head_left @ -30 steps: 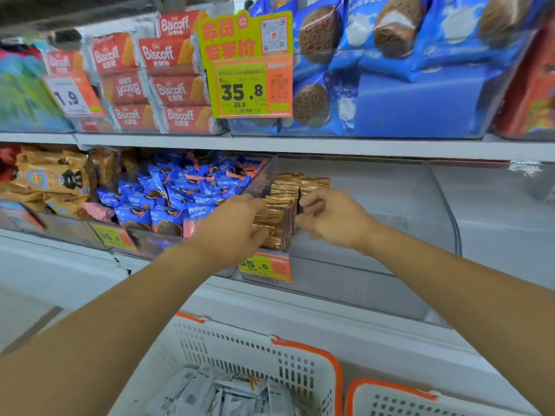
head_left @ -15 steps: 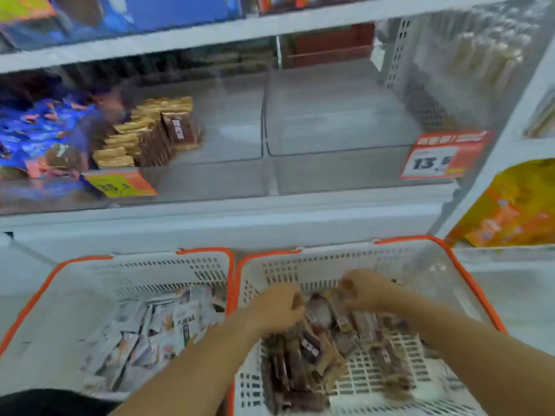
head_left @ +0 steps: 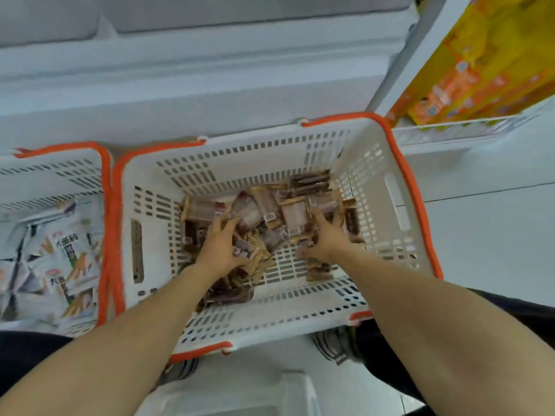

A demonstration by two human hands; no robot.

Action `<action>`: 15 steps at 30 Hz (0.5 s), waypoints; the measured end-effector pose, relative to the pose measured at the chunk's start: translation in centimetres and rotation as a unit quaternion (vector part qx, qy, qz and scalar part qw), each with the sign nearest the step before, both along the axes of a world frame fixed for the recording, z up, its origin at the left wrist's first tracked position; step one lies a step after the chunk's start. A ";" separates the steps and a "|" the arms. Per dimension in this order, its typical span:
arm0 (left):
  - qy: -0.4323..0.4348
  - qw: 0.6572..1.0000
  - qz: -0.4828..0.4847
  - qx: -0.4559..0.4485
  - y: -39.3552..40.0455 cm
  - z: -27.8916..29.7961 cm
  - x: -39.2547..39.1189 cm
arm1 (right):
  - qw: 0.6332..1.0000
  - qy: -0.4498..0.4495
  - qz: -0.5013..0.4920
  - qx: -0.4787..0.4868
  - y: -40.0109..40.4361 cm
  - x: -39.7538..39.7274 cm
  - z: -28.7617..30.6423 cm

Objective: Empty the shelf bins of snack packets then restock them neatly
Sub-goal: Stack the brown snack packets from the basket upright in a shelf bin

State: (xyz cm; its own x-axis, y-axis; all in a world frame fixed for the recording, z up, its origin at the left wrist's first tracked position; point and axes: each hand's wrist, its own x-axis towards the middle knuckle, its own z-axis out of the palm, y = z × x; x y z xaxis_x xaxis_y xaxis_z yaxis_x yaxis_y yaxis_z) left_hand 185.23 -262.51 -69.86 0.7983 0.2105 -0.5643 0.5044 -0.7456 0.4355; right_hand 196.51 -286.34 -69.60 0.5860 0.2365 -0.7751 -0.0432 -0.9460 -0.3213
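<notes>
Both hands are down in the white basket with the orange rim (head_left: pixel 402 178), right among the brown snack packets (head_left: pixel 295 213) heaped on its slotted floor. The left hand (head_left: pixel 220 249) lies over the near-left part of the heap, fingers spread and curling onto the packets, thumb hooked beside a packet at the pile's edge; call that grip closing on packets, though no single packet is lifted clear. The right hand (head_left: pixel 326 237) reaches toward the far-right part of the heap, fingers fanned over the wrappers, pressing and raking, nothing clasped that I can see. Two hands working from either side looks like a way to scoop a bundle together, a sensible way to carry many small packets at once.

The packets lie jumbled, some face up with barcodes showing, some on edge. To the left stands a second basket (head_left: pixel 103 181), touching the first, holding white snack packets (head_left: pixel 64 253) with stick-shaped biscuits printed on them. Up at the right, yellow and orange packs (head_left: pixel 480 73) stand on a lower shelf. The bins themselves are out of view.
</notes>
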 end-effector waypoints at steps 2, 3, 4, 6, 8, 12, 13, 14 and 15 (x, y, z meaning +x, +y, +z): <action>0.014 0.999 0.021 -0.021 0.4 -0.3 0.5 | 0.999 -0.035 -0.035 -0.007 1.1 -1.2 -1.1; 0.025 0.999 0.020 -0.024 0.6 -0.3 0.6 | 0.997 -0.059 -0.059 -0.006 1.7 -1.7 -1.3; 0.038 0.999 0.015 -0.024 0.9 -0.5 0.6 | 0.993 -0.076 -0.085 -0.002 2.3 -2.1 -1.7; 0.078 0.997 -0.008 -0.014 1.3 -0.2 0.4 | 0.986 -0.093 -0.138 0.010 3.3 -2.6 -1.9; 0.111 0.993 -0.032 0.004 1.5 0.5 0.4 | 0.973 -0.081 -0.214 0.013 4.4 -2.7 -2.2; 0.070 0.997 0.026 0.016 1.8 2.4 0.8 | 0.929 0.082 -0.353 0.083 5.7 -2.1 -2.5; 0.046 0.997 0.054 0.015 2.0 2.9 0.9 | 0.913 0.129 -0.372 0.109 5.7 -1.9 -2.2; 0.022 0.997 0.080 0.008 2.2 3.4 1.0 | 0.898 0.174 -0.384 0.129 5.8 -1.9 -1.5; 0.006 0.995 0.101 -0.010 2.4 3.7 1.0 | 0.889 0.215 -0.377 0.146 5.7 -1.8 -0.6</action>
State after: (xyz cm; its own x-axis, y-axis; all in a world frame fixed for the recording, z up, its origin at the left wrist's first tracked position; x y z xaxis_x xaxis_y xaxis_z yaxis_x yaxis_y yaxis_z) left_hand 186.26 -260.09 -66.17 0.7339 0.3552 -0.5790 0.6488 -0.6190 0.4427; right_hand 194.70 -280.63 -70.21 0.3285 0.1305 -0.9354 -0.8076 -0.4748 -0.3498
